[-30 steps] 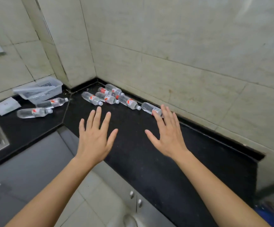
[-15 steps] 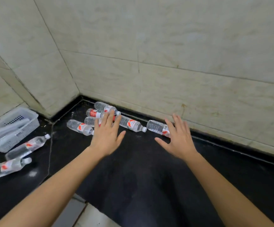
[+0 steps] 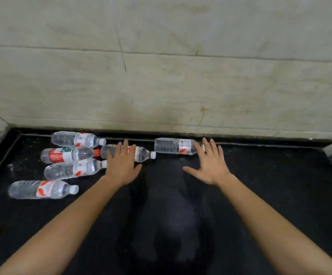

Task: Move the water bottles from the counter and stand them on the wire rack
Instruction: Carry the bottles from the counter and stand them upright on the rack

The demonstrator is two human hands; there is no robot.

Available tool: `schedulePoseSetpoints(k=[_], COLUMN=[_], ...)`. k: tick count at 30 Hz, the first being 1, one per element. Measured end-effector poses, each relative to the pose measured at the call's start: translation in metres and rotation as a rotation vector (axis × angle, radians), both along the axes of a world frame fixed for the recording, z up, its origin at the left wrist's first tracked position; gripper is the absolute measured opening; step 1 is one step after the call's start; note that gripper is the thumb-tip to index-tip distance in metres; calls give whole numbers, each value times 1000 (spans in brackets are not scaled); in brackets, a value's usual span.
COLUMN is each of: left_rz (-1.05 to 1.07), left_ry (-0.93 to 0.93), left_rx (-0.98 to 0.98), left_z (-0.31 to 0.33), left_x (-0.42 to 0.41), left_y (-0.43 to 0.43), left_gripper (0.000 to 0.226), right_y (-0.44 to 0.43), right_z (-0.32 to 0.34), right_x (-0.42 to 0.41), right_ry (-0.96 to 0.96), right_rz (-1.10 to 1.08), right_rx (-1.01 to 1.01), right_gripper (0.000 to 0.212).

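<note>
Dim, soft light; mild blur, bowed edges

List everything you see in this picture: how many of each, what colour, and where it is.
water bottles: six, clear with red-and-white labels, lying on their sides at the back left of the counter
counter: one, black, below the wall
wall: one, pale beige tiles, behind the counter
left hand: one, fingers straight, over the middle bottle
right hand: one, fingers spread, at the cap end of the rightmost bottle
</note>
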State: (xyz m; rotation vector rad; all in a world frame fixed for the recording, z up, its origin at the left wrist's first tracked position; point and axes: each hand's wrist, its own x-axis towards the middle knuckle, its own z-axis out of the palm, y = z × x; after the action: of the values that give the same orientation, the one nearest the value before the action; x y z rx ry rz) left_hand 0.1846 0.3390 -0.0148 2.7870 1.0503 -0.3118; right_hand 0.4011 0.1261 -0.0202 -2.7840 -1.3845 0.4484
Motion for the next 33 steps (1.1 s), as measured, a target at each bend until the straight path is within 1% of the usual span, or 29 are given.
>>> schedulePoseSetpoints(k=[4, 6, 8, 10, 12, 13, 15, 17, 19, 20, 21, 23, 25, 29, 31, 33], left_rz=[-129, -148, -169, -205, -221, -228, -255, -297, -318, -314, -304, -288, -267, -142, -42, 69], left_ry=[107, 182, 193, 144, 151, 179, 224, 244, 224, 207, 194, 201, 209, 166, 133, 100], left_rx=[-21, -57, -82, -36, 27, 47, 73, 73, 83, 88, 87, 87, 66, -77, -176, -271], left_z=[-38, -58, -73, -81, -81, -80, -77, -74, -73, -73, -74, -74, -73, -67, -67, -69], left_x=[20, 19, 14, 16, 27, 33, 41, 43, 42, 43, 43, 43, 42, 29, 17, 0], left_y=[42, 61, 75, 83, 86, 87, 87, 88, 85, 82, 79, 72, 65, 35, 11, -15], left_gripper=[94, 98, 95, 82, 74, 73, 75, 81, 80, 77, 74, 70, 69, 67, 69, 74], right_y=[46, 67, 80, 79, 71, 67, 65, 64, 61, 58, 55, 47, 34, -7, -32, -55], right_z=[-27, -40, -53, -68, -81, -85, -89, -86, -86, -86, -86, -85, -83, -80, -76, -68], right_x=[0, 5, 11, 13, 11, 9, 7, 8, 10, 11, 10, 3, -7, -32, -39, -39], right_ry=[44, 87, 84, 73, 78, 59, -60, -151, -153, -127, -70, 85, 180, 251, 264, 292], right_rz=[-38, -103, -140, -138, -145, -147, -146, -184, -231, -241, -258, -314, -365, -406, -354, -259], right_rx=[-76, -58, -73, -128, -128, -117, -122, -130, -103, -91, -82, -52, -22, -22, -57, -116], right_gripper=[83, 83, 85, 89, 96, 99, 100, 89, 70, 65, 64, 68, 72, 76, 75, 69])
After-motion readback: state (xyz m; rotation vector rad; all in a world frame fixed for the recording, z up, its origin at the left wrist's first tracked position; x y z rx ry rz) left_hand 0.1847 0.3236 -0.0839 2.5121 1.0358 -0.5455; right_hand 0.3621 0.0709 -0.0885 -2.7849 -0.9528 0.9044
